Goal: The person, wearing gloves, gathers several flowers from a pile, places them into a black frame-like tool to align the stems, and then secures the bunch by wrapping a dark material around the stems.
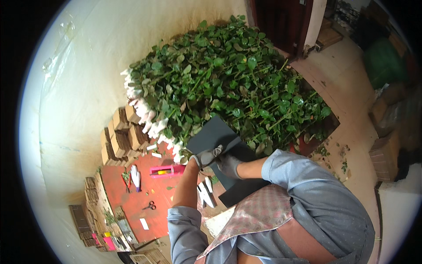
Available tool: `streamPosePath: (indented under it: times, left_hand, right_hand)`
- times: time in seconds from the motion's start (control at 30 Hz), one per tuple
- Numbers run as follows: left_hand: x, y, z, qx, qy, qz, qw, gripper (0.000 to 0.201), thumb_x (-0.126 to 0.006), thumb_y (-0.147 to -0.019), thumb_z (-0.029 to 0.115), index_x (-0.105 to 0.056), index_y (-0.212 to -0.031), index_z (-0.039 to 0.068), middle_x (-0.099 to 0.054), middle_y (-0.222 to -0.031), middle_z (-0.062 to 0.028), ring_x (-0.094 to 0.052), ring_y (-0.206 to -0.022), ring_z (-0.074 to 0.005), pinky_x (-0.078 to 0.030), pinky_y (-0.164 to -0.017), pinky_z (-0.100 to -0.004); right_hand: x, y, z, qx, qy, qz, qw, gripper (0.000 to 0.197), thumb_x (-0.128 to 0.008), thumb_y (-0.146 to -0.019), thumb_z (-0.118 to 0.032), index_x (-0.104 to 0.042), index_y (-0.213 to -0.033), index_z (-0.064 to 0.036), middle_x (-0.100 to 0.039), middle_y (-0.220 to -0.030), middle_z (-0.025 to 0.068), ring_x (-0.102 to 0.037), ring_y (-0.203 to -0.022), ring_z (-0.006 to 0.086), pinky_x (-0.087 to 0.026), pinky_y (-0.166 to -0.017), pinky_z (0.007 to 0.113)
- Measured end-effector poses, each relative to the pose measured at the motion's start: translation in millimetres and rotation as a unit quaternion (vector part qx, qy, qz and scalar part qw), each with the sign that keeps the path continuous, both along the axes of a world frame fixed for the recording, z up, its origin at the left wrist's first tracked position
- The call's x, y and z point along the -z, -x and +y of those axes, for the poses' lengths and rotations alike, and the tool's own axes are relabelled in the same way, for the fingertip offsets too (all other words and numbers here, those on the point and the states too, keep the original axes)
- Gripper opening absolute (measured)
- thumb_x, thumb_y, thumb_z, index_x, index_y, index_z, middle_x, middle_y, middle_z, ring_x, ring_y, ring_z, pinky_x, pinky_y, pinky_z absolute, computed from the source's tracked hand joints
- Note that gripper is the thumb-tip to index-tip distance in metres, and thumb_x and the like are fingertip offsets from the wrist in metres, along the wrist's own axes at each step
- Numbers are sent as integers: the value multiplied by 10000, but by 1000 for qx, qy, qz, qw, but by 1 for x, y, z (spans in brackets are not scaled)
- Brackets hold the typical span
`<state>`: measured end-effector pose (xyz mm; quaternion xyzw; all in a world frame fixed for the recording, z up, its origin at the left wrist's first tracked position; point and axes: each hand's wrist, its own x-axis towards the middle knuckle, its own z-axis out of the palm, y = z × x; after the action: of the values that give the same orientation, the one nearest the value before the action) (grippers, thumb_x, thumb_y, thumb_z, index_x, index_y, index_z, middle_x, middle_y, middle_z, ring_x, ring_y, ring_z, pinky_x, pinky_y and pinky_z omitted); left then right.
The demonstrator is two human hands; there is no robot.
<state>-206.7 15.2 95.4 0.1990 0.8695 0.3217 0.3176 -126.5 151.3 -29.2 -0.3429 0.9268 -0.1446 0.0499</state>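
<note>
Across the red table (pixel 132 200), leafy stems (pixel 220 79) are heaped; at their near edge is seen a dark sheet (pixel 213 130), judged light, stiffish, best held by its edges, overlapped by left grip (pixel 207 157) and right grip (pixel 228 166), whose closure cannot be told.

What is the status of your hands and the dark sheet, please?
Left hand and right hand gloved, close together at the dark sheet. Exact grip unclear. Leafy stems crowd the sheet's far side.
</note>
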Motion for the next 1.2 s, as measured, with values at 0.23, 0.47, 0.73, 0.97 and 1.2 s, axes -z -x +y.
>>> streamPosePath:
  times: [0.23, 0.47, 0.73, 0.97, 1.2]
  left_hand:
    - [50, 24, 16, -144, -78, -274, 948, 611, -475, -1041, 559, -585, -1361, 50, -691, -1112, -68, -614, -879, -174, -528, -744, -349]
    - [15, 18, 25, -109, 86, 71, 988, 559, -529, -1003, 508, -701, -1177, 5, -733, -1113, -212, -690, -1041, -341, -528, -871, -447]
    - [-69, -103, 34, -86, 28, 334, 938, 281, -694, -875, 361, -697, -936, 87, -669, -831, -151, -655, -821, -387, -517, -737, -473]
    - [-9, -213, 57, -19, 214, 279, 936, 258, -628, -879, 344, -623, -976, 105, -627, -920, -84, -621, -906, -275, -466, -783, -426]
    - [-27, -205, 52, -112, 112, 198, 967, 275, -652, -896, 354, -677, -1012, 106, -679, -966, -108, -661, -925, -308, -506, -800, -442]
  right_hand:
    - [-57, 0, 26, -138, -178, 92, 970, 486, -532, -900, -170, -587, -1309, 86, -612, -1266, 229, -572, -1088, 356, -456, -827, 503]
    - [-70, 6, 23, -164, -186, 122, 961, 453, -524, -920, -172, -623, -1299, 54, -611, -1318, 193, -550, -1193, 364, -467, -870, 495]
    - [-53, 13, 26, -77, -164, -66, 981, 447, -509, -944, -195, -574, -1344, -8, -565, -1349, 180, -544, -1223, 307, -483, -905, 451]
    - [-88, 3, 26, -166, -225, 22, 960, 507, -577, -893, -135, -534, -1387, -32, -543, -1312, 146, -546, -1155, 302, -475, -911, 448]
    - [-81, 11, 27, -153, -219, 12, 964, 486, -618, -915, -174, -534, -1376, -44, -540, -1309, 150, -536, -1176, 318, -459, -928, 461]
